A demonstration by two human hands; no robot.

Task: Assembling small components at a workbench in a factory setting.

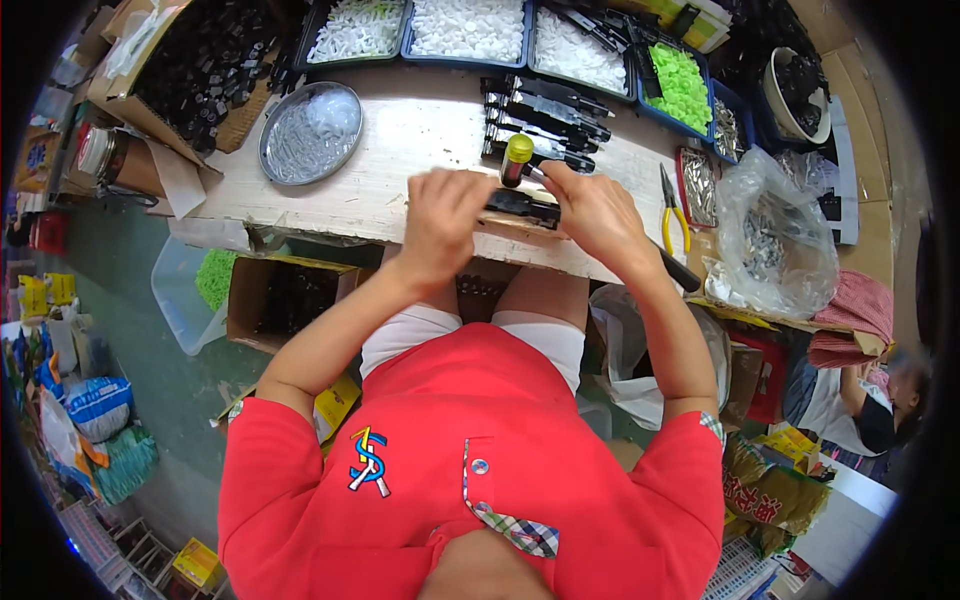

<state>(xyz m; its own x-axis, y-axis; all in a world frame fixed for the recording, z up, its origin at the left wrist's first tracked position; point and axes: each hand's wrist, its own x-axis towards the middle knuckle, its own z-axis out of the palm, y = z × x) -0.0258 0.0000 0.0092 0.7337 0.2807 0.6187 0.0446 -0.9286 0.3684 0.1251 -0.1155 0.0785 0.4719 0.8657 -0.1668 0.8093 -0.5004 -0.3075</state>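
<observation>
My left hand (442,220) is closed, fingers curled down, at the left end of a long black plastic part (525,207) lying near the table's front edge. What its fingertips grip is hidden. My right hand (602,218) is wrapped round a tool whose black handle (681,271) sticks out behind the palm; its front end is mostly covered. Between the hands, just beyond the black part, stands a small bottle with a yellow cap (518,148). Farther back, several similar black parts (545,118) lie in a row.
Yellow-handled pliers (676,222) lie right of my hand, beside a box of metal pieces (697,187) and a clear plastic bag (765,240). A round dish (268,150) sits left. Trays of white pieces (468,30) and green pieces (680,85) line the back. A carton (235,300) stands below.
</observation>
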